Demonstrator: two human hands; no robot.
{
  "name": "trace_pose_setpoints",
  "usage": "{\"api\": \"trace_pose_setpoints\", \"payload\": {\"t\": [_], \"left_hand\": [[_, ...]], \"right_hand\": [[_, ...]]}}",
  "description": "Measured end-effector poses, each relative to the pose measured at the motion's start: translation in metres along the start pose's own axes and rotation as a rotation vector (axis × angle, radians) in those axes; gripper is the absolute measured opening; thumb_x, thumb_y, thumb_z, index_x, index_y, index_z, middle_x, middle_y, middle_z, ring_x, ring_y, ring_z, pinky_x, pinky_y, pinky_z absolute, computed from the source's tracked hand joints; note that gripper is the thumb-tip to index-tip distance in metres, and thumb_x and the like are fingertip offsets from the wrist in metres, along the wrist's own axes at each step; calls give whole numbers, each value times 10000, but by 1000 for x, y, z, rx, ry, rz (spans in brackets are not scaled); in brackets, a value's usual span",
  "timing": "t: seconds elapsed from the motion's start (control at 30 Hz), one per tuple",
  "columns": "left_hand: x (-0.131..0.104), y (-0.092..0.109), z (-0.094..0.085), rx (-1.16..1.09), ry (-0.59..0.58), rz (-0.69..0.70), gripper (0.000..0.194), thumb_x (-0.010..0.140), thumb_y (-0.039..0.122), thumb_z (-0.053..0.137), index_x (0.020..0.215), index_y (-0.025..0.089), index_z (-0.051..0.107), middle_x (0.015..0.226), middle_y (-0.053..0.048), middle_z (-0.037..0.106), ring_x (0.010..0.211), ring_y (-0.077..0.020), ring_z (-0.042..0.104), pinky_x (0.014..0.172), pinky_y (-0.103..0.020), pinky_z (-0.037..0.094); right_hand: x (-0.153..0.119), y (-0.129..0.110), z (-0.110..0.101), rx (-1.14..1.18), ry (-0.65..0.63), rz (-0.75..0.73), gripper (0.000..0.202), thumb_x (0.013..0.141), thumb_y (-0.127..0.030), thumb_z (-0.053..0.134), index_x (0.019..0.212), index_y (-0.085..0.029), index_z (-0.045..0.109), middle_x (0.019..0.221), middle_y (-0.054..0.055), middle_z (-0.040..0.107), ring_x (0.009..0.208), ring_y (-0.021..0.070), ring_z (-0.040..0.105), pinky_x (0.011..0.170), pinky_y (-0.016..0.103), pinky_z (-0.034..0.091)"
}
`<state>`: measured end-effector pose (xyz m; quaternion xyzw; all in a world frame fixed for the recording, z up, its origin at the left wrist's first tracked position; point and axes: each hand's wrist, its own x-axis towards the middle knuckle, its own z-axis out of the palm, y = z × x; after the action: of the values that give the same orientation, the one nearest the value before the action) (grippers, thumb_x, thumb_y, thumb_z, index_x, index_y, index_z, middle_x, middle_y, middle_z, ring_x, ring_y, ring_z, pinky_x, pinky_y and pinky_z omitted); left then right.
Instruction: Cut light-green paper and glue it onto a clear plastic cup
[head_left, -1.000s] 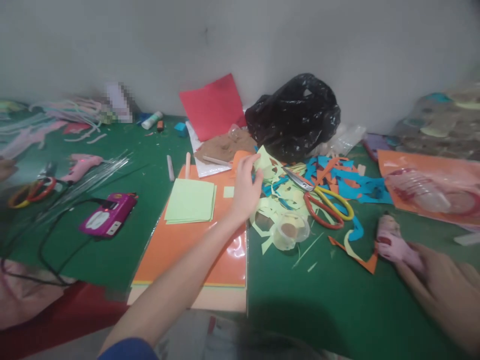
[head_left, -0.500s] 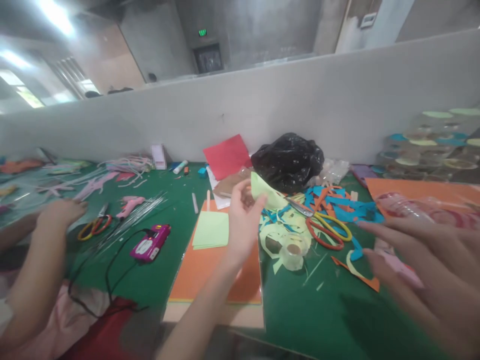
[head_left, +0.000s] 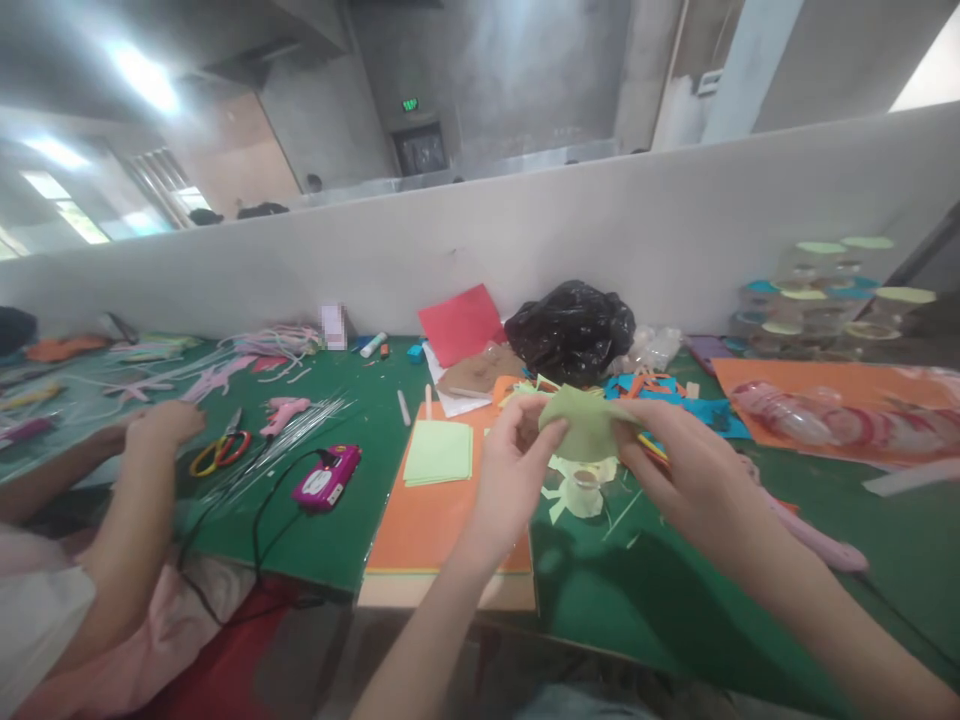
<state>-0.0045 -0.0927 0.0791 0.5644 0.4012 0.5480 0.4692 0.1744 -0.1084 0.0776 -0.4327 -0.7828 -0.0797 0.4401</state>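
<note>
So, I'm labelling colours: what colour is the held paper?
Green paper; best in the head view.

No text is legible, the green sign [head_left: 409, 104] included.

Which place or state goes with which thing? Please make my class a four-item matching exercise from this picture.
Things:
1. Magenta box
2. Curved green sheet
3. Black bag
4. Square green stack

Places or states:
A. Between left hand and right hand
B. On the orange sheet
C. Black cable running to it
D. Just beside the red sheet

Pairs: 1-C, 2-A, 3-D, 4-B
</note>
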Motion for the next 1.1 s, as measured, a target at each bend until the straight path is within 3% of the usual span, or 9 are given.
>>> {"api": "trace_pose_setpoints", "payload": {"t": [0.1,0.23,0.4,0.77,1.1], "left_hand": [[6,-7,-2,135,-35,-9,256,942,421,539,816,201,571,752,15,526,708,-126,484,633,-233,405],[9,-28,1,272,-148,-87,351,969,453,456,722,204,438,689,30,445,660,-124,419,587,-241,329],[8,-51,3,401,-177,-134,373,965,430,439,685,214,318,650,50,331,636,-122,334,584,-265,249],[0,-69,-7,438,-183,-276,361,937,429,421,685,222,265,660,55,271,657,-125,298,595,-282,234],[-2,-74,-7,402,-177,-295,340,920,412,417,677,229,265,662,51,257,648,-130,287,595,-286,222]], "right_hand": [[0,10,2,187,-84,304,210,1000,-340,447,922,-229,608,795,-1,651,687,162,603,582,255,433],[-10,30,20,297,-144,607,369,940,-537,467,745,-227,512,615,-44,428,568,137,425,520,254,354],[-24,43,46,393,-111,758,421,857,-616,493,957,-216,576,662,-37,488,589,161,450,544,278,373],[-33,40,61,282,-182,842,334,858,-567,480,894,-240,539,556,-70,410,507,163,434,514,274,328],[-35,44,64,242,-227,777,304,864,-525,451,879,-229,519,521,-76,414,482,171,462,498,270,323]]}}
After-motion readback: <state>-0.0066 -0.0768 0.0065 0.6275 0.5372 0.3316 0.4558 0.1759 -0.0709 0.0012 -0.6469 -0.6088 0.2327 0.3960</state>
